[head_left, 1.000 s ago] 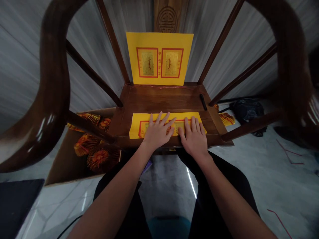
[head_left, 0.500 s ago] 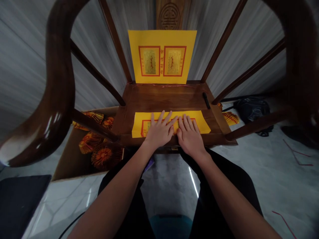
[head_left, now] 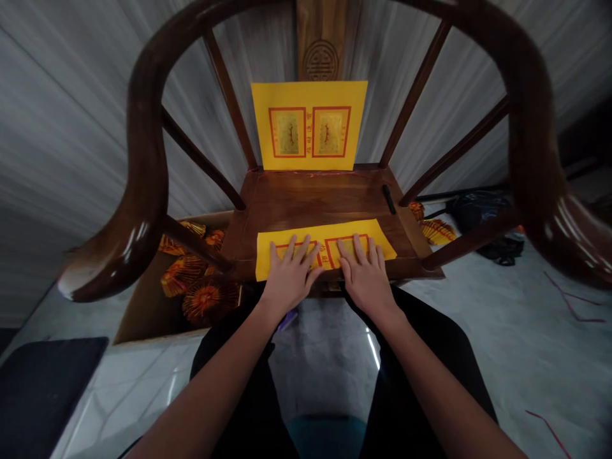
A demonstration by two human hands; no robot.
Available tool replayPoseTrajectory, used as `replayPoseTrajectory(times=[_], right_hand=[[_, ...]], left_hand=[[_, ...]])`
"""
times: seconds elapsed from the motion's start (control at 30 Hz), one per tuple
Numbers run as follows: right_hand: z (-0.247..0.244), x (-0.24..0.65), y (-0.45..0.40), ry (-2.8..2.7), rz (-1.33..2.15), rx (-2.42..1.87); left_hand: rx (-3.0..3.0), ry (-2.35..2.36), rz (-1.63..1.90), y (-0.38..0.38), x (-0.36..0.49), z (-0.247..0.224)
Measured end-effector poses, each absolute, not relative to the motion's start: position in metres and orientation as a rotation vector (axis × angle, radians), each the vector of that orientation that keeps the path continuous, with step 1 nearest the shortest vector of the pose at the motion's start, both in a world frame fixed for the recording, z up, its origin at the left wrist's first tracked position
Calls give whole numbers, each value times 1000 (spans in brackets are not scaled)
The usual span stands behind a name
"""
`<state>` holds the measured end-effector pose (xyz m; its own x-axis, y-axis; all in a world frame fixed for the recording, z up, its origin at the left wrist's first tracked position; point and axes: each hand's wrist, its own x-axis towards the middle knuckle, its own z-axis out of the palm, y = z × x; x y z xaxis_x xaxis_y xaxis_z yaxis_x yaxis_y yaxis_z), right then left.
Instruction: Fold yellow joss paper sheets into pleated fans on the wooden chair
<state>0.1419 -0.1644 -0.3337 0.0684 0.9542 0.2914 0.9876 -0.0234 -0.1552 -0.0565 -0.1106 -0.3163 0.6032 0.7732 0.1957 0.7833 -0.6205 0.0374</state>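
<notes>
A yellow paper sheet with red printed frames lies across the front of the wooden chair seat; its near edge is partly hidden by my hands. My left hand rests on its left half, fingers spread. On the right half lies my right hand, fingers stretched forward and slightly apart. A second yellow sheet stands upright at the back of the seat, showing two gold panels in red frames and red characters between them.
Curved chair arms rise on both sides. A black pen-like object lies at the seat's right. Left of the chair, a cardboard box holds folded red-and-yellow paper pieces. A dark bag sits on the floor at right.
The front sheet has turned slightly, its left end nearer me. My hands have moved apart, the left one shifting left, uncovering the characters in the middle. The camera view has shifted too.
</notes>
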Motion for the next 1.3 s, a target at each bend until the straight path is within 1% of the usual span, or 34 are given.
replayPoseTrajectory(times=[0.17, 0.27, 0.37, 0.5, 0.57, 0.63, 0.77, 0.9, 0.97, 1.07, 1.13, 1.2, 1.3], right_hand=[[-335, 142, -200, -2012, -146, -1966], [-323, 141, -206, -1974, -107, -1993], [-285, 147, -192, -2057, -57, -1982], [-213, 165, -160, -2214, -87, -1959], [-187, 172, -145, -2228, -96, -2004], [-176, 176, -132, -2252, -83, -2034], [-189, 185, -116, -2220, 5, -2027], [-221, 220, -116, -1917, 79, -2072], [-240, 241, -118, -1701, 253, -1992], [-266, 260, -118, -1397, 695, -1674], [-277, 258, -116, -1290, 878, -1505], [-282, 251, -112, -1272, 954, -1422], [-284, 241, -107, -1262, 952, -1395]], left_hand=[[-2838, -1217, -152, -130, -65, -319], [-2901, -1206, -111, -138, -65, -306], [-2918, -1312, -71, -132, -63, -266], [-2824, -1382, 9, -105, -59, -199], [-2830, -1356, 28, -89, -54, -179], [-2839, -1368, 59, -75, -50, -174], [-2789, -1476, 91, -61, -46, -192], [-2723, -1558, 71, -58, -56, -205], [-2690, -1593, 71, -57, -61, -204], [-2700, -1601, 27, -56, -65, -203], [-2724, -1571, -32, -56, -63, -205], [-2743, -1516, -81, -58, -58, -208], [-2780, -1445, -138, -58, -56, -210]])
